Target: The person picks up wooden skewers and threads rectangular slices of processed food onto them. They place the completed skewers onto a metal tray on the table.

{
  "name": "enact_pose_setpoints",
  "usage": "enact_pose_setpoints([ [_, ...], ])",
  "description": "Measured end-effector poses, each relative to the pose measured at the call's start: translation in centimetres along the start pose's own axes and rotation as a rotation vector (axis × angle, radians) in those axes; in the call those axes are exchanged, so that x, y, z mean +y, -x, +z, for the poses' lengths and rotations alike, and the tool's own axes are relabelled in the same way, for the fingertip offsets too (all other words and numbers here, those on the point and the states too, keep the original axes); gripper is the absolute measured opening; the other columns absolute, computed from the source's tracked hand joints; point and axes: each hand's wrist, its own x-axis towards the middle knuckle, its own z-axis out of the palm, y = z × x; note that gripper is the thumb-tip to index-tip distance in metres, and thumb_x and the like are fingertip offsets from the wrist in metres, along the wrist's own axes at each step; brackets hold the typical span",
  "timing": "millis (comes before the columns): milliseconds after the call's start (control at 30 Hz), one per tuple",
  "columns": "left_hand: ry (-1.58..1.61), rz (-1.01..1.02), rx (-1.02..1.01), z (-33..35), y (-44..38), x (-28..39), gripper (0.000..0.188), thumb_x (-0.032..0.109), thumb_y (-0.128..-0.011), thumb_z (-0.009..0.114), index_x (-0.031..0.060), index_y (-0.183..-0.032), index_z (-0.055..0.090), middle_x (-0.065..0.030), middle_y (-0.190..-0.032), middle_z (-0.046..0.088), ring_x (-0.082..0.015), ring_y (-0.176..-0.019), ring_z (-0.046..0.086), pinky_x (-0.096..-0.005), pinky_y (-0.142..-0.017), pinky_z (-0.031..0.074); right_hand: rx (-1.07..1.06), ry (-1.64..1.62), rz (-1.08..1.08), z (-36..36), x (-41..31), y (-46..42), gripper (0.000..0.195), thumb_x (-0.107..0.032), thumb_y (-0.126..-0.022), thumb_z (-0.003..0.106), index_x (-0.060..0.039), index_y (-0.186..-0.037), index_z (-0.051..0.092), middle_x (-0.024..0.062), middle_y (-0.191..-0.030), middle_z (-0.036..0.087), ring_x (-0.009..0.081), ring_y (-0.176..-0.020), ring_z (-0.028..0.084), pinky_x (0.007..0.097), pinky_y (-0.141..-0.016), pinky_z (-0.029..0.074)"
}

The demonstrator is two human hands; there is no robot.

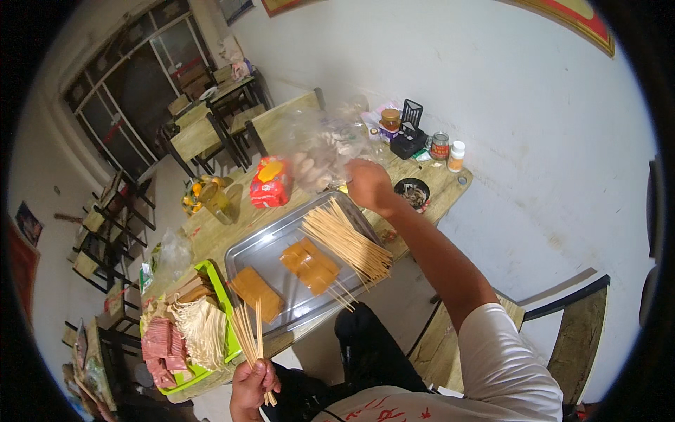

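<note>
My left hand (252, 384) is closed around a bundle of bamboo skewers (246, 332), held upright at the table's near edge. My right hand (370, 184) is stretched over the far edge of a metal tray (253, 248), against or just beside a clear plastic bag (321, 150) of pale pieces. Its fingertips are hidden, so a grip cannot be made out. On the tray lie a heap of loose skewers (345, 237), brown tofu-skin sheets on skewers (310, 266) and a stack of brown sheets (258, 293).
A green tray (232, 337) at left holds sliced pink meat (162, 345) and enoki mushrooms (200, 329). Beyond stand a plastic jug (217, 203), a red packet (270, 182), an ashtray (412, 193), a jar (439, 146) and a white bottle (456, 156). A wooden chair (577, 337) stands right.
</note>
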Motion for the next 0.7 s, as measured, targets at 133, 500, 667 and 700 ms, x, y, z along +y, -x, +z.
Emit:
enact_pose_setpoints([
  [133, 0.045, 0.023, 0.023, -1.6, 0.5, -0.5, 0.039, 0.031, -0.105, 0.05, 0.0054, -0.076, 0.051, -0.0029, -0.06, 0.043, -0.0145, -0.048, 0.042, -0.0343, -0.051, 0.049, 0.187, 0.054, -0.017, -2.1, -2.6, 0.5, 0.028, -0.009, -0.075, 0.062, -0.0024, -0.102, 0.068, 0.0168, -0.1, 0.069, 0.0384, -0.094, 0.065, 0.0471, -0.084, 0.051],
  [500, 0.082, 0.096, -0.089, -4.1, 0.7, -2.1, 0.038, 0.036, -0.105, 0.048, 0.0034, -0.087, 0.053, -0.0036, -0.058, 0.045, -0.014, -0.046, 0.043, -0.0345, -0.051, 0.049, -0.336, -0.571, 0.166, -15.1, -19.5, 11.6, 0.017, -0.019, -0.091, 0.068, -0.0037, -0.099, 0.068, 0.0146, -0.086, 0.07, 0.0315, -0.077, 0.069, 0.0401, -0.066, 0.055],
  [667, 0.35, 0.255, 0.007, -2.0, -0.8, -0.2, 0.037, 0.037, -0.107, 0.042, 0.0073, -0.087, 0.049, -0.003, -0.057, 0.044, -0.0131, -0.043, 0.04, -0.0333, -0.051, 0.048, -0.797, -0.984, 0.239, -14.1, -28.3, 15.0, 0.02, -0.023, -0.095, 0.065, -0.0046, -0.104, 0.067, 0.0154, -0.09, 0.069, 0.0305, -0.076, 0.069, 0.0368, -0.065, 0.054],
  [700, 0.44, 0.294, 0.055, -1.5, -0.9, 0.4, 0.036, 0.037, -0.108, 0.041, 0.0085, -0.087, 0.048, -0.0028, -0.056, 0.043, -0.0127, -0.041, 0.038, -0.0332, -0.051, 0.048, -0.756, -0.968, 0.229, -13.4, -30.1, 15.5, 0.022, -0.024, -0.096, 0.064, -0.0042, -0.106, 0.066, 0.0154, -0.091, 0.069, 0.0284, -0.077, 0.068, 0.0357, -0.067, 0.054],
])
